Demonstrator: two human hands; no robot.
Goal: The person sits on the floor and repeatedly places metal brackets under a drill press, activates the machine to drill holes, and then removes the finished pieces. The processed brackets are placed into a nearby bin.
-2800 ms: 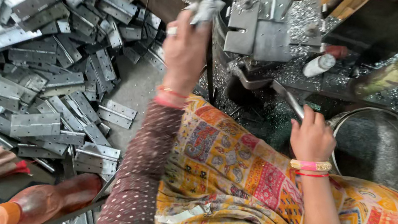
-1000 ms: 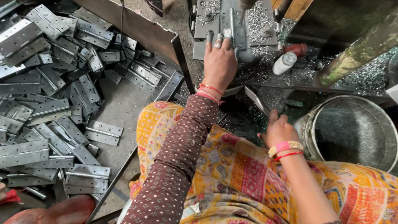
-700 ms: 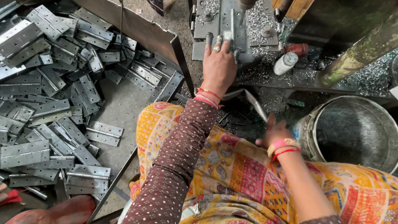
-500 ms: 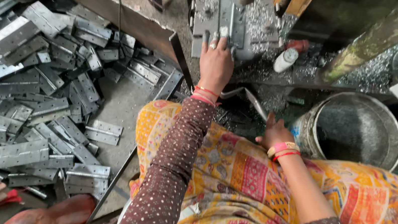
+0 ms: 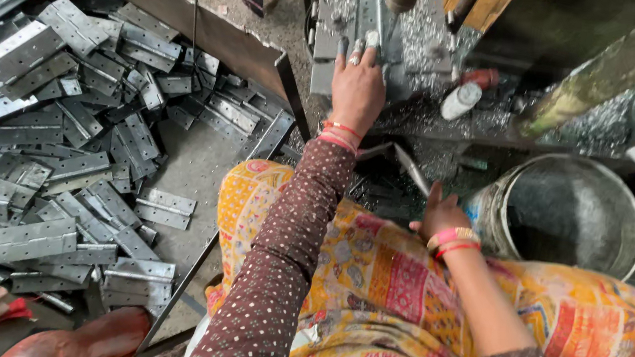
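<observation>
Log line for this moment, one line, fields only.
left hand: flat on press plate, fingers on a hinge | right hand: low by bucket, grip unclear | hinge pile: in tray, left

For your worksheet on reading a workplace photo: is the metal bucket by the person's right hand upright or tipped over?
Upright. The metal bucket shows its round open mouth facing up at the camera, beside the right hand. Its inside looks dark; how full it is cannot be told.

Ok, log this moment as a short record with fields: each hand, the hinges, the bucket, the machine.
left hand: the left hand lies flat on the metal press bed, fingers spread
right hand: the right hand is low beside the metal bucket, grip unclear
hinges: a heap of grey hinge plates in the tray at left
other: a white bottle lies among metal shavings
</observation>
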